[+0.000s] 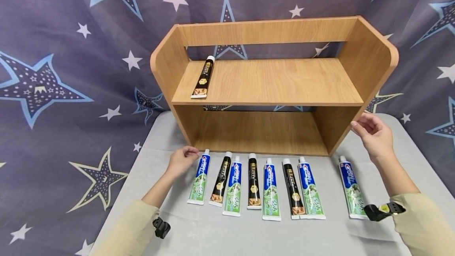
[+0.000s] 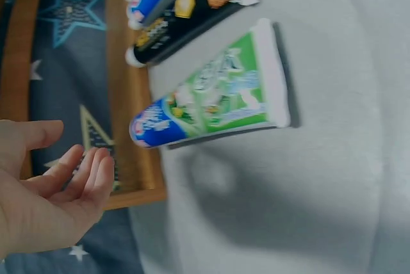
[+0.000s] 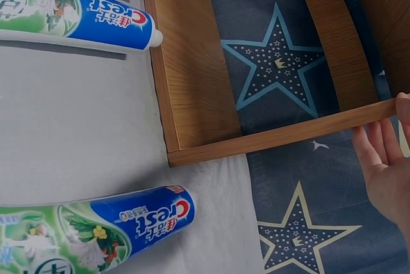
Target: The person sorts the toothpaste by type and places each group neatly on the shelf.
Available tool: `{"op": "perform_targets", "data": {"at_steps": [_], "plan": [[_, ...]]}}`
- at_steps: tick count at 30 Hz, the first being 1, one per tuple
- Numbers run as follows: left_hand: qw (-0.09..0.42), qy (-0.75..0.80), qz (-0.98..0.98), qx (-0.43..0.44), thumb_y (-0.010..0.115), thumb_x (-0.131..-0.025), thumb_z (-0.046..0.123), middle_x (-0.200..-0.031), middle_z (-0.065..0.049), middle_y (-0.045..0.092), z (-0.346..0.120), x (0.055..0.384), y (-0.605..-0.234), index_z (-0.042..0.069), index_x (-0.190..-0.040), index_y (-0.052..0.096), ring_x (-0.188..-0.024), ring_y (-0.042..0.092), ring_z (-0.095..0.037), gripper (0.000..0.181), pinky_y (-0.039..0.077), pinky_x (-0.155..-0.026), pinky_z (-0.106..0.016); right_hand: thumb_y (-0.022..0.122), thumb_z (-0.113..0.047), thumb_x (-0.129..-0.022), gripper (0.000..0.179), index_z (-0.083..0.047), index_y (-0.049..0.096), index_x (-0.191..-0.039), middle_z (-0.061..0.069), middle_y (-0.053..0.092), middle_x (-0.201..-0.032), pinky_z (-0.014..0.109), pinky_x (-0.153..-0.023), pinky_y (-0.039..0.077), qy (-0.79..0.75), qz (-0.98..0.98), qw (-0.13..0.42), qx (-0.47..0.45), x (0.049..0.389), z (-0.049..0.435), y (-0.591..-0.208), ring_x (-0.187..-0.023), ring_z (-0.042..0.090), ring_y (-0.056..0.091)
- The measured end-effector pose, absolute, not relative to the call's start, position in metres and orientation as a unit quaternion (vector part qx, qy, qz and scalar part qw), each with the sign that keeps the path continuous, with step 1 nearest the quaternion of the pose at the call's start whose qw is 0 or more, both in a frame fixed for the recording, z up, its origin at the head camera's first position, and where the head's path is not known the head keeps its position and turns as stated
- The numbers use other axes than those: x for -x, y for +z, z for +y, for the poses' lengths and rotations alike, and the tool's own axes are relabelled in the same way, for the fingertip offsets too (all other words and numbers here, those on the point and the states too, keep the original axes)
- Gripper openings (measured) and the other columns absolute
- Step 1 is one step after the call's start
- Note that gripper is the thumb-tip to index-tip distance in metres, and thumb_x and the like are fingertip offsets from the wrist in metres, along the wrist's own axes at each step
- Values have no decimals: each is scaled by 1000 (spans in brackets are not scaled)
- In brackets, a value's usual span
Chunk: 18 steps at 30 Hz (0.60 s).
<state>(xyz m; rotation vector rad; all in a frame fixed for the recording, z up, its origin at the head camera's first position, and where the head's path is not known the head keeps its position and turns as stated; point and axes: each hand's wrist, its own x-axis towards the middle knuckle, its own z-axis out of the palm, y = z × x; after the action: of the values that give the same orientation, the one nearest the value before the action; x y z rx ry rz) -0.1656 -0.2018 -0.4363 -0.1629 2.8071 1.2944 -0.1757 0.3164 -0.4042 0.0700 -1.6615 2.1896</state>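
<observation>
My left hand [image 1: 182,162] is beside the cap of the leftmost blue-and-green Crest toothpaste tube [image 1: 199,179]. In the left wrist view, its fingers [image 2: 96,181] are loosely bent and hold nothing. On the other side, my right hand [image 1: 377,136] grips the front edge of the wooden shelf's [image 1: 270,104] right side panel. The right wrist view has the thumb and fingers on opposite faces of that panel [image 3: 288,134]. A black toothpaste tube [image 1: 204,78] lies on the upper board at the left, white cap toward the back.
Several toothpaste tubes lie in a row before the shelf, black ones [image 1: 254,183] among Crest ones [image 1: 271,191]. One Crest tube [image 1: 352,189] lies apart at the right. A grey-white cloth [image 1: 213,236] covers the table; a star-patterned curtain [image 1: 71,90] hangs behind.
</observation>
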Motion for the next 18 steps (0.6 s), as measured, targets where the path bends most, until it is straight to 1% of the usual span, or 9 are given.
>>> {"op": "perform_targets", "data": {"at_steps": [4,11,18], "plan": [[54,405,910,66,65,-88,15,-94,-16,69,-202,166,-448,-1,-100,67,-84,64,-22,20,50,-71,-24,62,15,-83,30,-12,68,-95,-6,70,-83,13,-68,57,781,-594,194,-22,176,316,-404,-75,0,66],[87,400,909,80,65,-87,15,-88,-12,68,-203,168,-458,0,-98,67,-76,60,-17,18,47,-65,-20,60,18,-82,33,-12,68,-94,-7,70,-82,12,-68,57,783,-592,190,-20,177,316,-406,-74,0,66],[119,405,903,77,67,-85,10,-88,-15,70,-206,168,-463,-4,-97,66,-74,64,-17,19,50,-62,-20,60,18,-82,32,-12,68,-93,-7,70,-82,13,-68,57,787,-587,191,-14,177,316,-406,-74,1,66]]}}
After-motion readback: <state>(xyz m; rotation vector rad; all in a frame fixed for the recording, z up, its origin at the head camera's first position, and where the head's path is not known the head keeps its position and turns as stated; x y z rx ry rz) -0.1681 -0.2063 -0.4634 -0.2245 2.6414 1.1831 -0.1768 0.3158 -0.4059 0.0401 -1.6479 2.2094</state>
